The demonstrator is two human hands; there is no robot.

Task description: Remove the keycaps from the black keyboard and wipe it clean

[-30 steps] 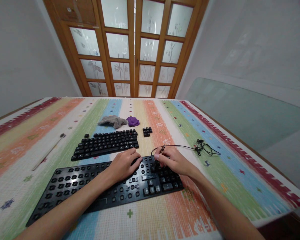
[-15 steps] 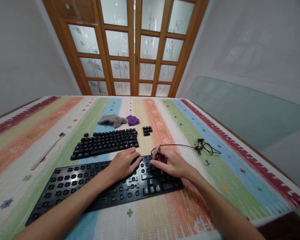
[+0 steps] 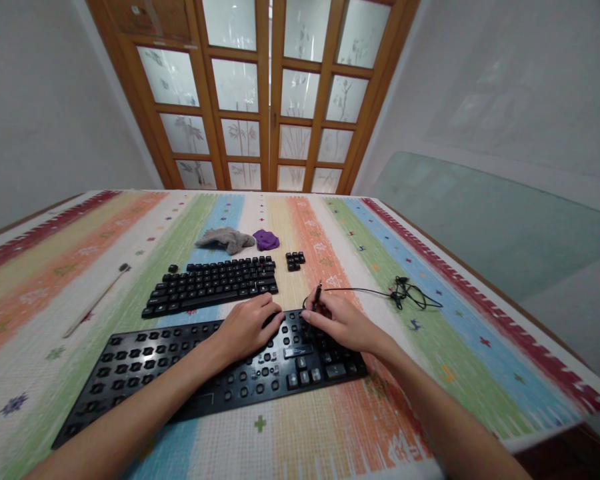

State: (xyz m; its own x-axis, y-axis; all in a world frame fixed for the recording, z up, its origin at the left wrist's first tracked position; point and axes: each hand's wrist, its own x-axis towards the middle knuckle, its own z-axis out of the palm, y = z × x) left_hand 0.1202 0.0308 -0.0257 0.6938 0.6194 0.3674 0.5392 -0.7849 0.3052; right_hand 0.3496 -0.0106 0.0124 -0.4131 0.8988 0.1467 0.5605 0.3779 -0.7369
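Head: the keyboard (image 3: 247,381) lies just below the right grip (image 3: 341,321), pinched around perhaps a dark tool (image 3: 317,294).

Left hand (image 3: 247,327) and left forearm (image 3: 165,393) block big chunk of keyboard (image 3: 287,367), can't see what's under there. Right hand (image 3: 343,321) covers some number-pad keys (image 3: 336,370); small dark thing (image 3: 318,292) held there partly hidden, too tiny to ID. Loose keycaps (image 3: 213,287), lettering mostly unreadable. Cable tangle (image 3: 399,292), can't trace loops. Left forearm plus right forearm (image 3: 430,407) chopped by bottom edge, wooden doors (image 3: 265,100) by top, greenish panel (image 3: 480,213) by right.
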